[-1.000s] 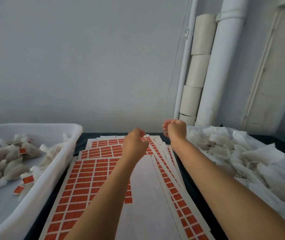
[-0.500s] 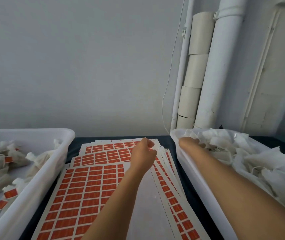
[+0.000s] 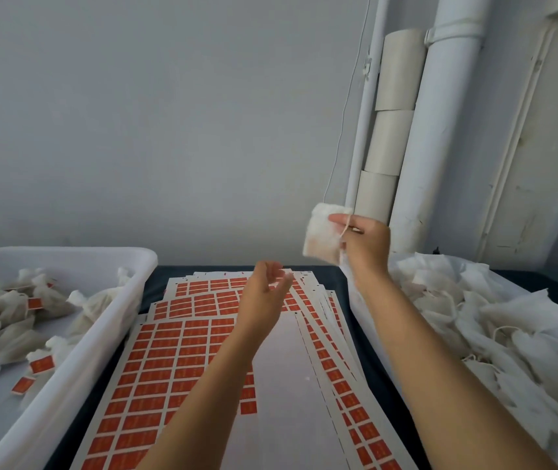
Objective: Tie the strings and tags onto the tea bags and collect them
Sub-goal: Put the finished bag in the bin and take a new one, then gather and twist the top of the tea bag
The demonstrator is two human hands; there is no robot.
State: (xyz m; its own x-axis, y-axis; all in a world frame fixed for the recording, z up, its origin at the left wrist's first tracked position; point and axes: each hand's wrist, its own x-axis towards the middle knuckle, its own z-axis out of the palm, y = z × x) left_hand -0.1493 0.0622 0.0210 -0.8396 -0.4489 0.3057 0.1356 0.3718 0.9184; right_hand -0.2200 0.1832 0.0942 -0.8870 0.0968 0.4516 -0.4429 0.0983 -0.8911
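table [image 3: 345, 279]: dark surface, runs under both forearms, shows between the bins and sheets
left bin [image 3: 67, 378]: white plastic tub, well left of the left fingers, holds finished bags
right bin [image 3: 355, 300]: white tub just below and right of the right fingers, piled with loose white bags
tag sheets [image 3: 182, 347]: overlapping white sheets, grids of orange-red tags, fanned out under the left fingers; near sheet has a bare white strip on its right
loose bags [image 3: 494, 320]: crumpled white mesh, thin strings showing, right of the right fingers
finished bags [image 3: 13, 334]: off-white pouches, necks cinched, orange tags attached, in left bin
right hand [image 3: 367, 242]: raised, fingers pinching a tea bag
left hand [image 3: 265, 293]: above the sheets, fingers loosely spread, holding nothing
tea bag [image 3: 320, 234]: small flat white square, slightly blurred, hanging left of the right fingertips, in the air
string [image 3: 343, 228]: thin pale thread, crossing the right fingers beside the bag
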